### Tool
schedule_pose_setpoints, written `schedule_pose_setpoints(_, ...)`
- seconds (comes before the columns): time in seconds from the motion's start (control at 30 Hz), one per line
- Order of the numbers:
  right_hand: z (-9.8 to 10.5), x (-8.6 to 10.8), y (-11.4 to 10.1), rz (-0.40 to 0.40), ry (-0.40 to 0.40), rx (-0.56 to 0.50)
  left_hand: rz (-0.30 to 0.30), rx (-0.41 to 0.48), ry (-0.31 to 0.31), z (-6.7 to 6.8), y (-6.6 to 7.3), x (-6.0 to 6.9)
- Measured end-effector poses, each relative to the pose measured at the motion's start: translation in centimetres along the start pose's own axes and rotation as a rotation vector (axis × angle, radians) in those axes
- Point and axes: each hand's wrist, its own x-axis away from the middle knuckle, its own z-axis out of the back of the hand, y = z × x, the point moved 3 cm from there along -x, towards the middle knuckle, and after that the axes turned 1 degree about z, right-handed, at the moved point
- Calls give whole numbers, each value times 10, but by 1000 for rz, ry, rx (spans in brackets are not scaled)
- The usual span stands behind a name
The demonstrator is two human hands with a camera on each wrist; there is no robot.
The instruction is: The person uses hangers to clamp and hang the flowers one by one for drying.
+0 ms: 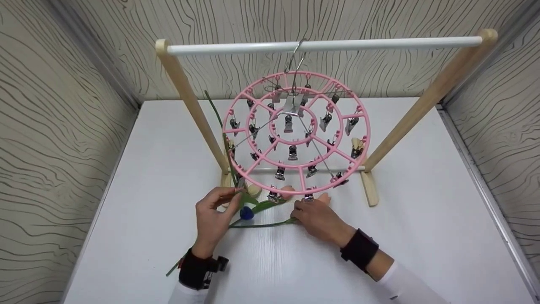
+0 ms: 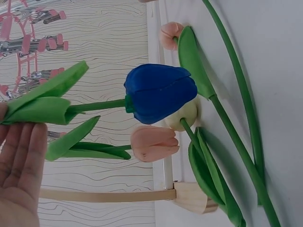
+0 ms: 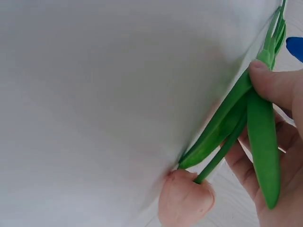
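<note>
My left hand (image 1: pixel 217 215) is at the front left rim of a round pink clip hanger (image 1: pixel 301 190). Its fingers pinch an artificial blue tulip (image 2: pixel 161 92) near the leaves; the bloom points down and the stem rises past the rim. A clip at these fingertips is mostly hidden. With thumb and fingers, my right hand (image 1: pixel 318 219) grips a pink tulip (image 3: pixel 187 198) by its stem and leaves, low over the table, below the front rim. Between the hands lie another pink tulip (image 1: pixel 287 193) and a cream tulip (image 1: pixel 254 190).
The hanger hangs by a metal hook (image 1: pixel 297 55) from the white bar (image 1: pixel 325 45) of a wooden stand (image 1: pixel 426 101). Several metal clips (image 1: pixel 292 153) dangle from its rings. Another pink tulip (image 2: pixel 154 144) appears head-down behind the blue one. Patterned walls enclose the white table (image 1: pixel 426 219).
</note>
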Motion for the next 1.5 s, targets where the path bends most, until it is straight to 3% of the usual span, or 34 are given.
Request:
schedule_pose_setpoints(0.27,11,22,14,-29,44,-44,15,-6,-9,0,0,0)
schedule_pose_setpoints(0.73,36,68,37,-206,59,-112,41,2,-20,0,0,-2)
schedule_pose_setpoints(0.97,45,81,38,-255,94,-137,68,14,-20,0,0,-2)
schedule_pose_setpoints(1.2,52,88,34,-253,161,-136,70,23,-15,-1,-1,1)
schedule_pose_setpoints(1.33,52,91,31,-264,197,-192,47,31,-10,-2,-1,4)
schedule_pose_setpoints(1.5,51,92,28,-280,228,-337,42,45,-15,-5,-2,11)
